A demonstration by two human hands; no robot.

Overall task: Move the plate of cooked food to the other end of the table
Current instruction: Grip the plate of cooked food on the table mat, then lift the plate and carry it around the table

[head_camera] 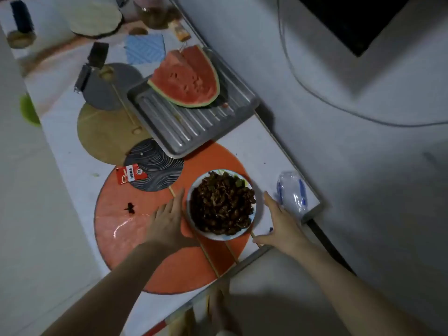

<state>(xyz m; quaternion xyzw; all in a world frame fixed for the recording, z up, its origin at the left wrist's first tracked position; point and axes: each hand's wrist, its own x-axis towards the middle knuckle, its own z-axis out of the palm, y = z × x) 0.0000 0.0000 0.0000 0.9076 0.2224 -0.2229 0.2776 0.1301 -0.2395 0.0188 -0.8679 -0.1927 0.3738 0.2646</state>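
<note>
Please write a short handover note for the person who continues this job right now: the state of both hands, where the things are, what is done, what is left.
Left hand: open, flat beside the plate of cooked food, not gripping.
Right hand: open, on the plate's other side, apart from it.
The plate sits on the orange round mat at the near end of the table.
The metal tray with watermelon lies further along.
Done: hands placed either side.
Left: grip, lift, carry to the far end.

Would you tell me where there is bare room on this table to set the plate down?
Bare tabletop runs along the left edge, beside the tan mat. The orange mat is open left of the left hand. The middle is crowded by the metal tray with watermelon; the far end is cluttered.
</note>
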